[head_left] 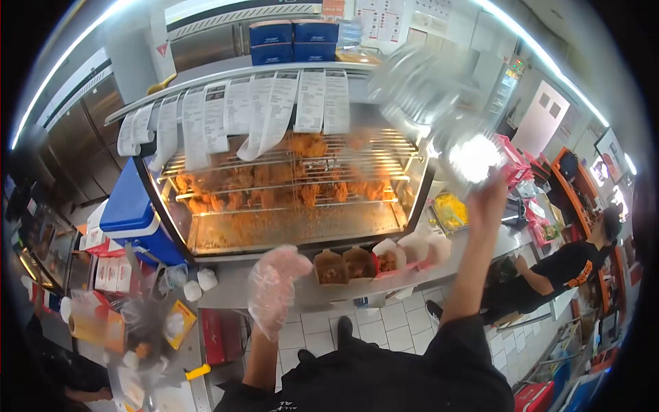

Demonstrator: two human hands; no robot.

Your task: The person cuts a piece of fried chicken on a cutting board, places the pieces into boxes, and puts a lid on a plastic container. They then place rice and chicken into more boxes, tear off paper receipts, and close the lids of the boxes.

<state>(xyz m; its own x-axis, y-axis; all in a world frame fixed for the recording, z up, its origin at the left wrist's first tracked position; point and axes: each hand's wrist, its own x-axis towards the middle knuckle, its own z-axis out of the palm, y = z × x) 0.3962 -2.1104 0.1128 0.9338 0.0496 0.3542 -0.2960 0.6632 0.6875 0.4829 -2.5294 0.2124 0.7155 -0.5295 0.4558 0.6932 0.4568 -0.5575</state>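
Observation:
My left hand (278,285), in a clear plastic glove, hovers over the front edge of the steel counter, left of a row of open cardboard boxes (331,266). Its fingers bend to the right, but the crinkled glove hides whether they are closed. Raised at the right of the heated display case (295,237), my right hand (486,199) is closed on a clear, ribbed plastic thing (429,93), smeared by motion and glare; it may be a stack of containers. Brown fried pieces (309,196) lie on the racks inside the case. At least one box (388,261) holds food.
Printed paper slips (237,106) hang from the shelf above the case. A blue cooler box (130,209) stands left. A tray of yellow food (449,209) is at right. A co-worker in black (542,281) works at the right; another person's arm (89,395) shows lower left.

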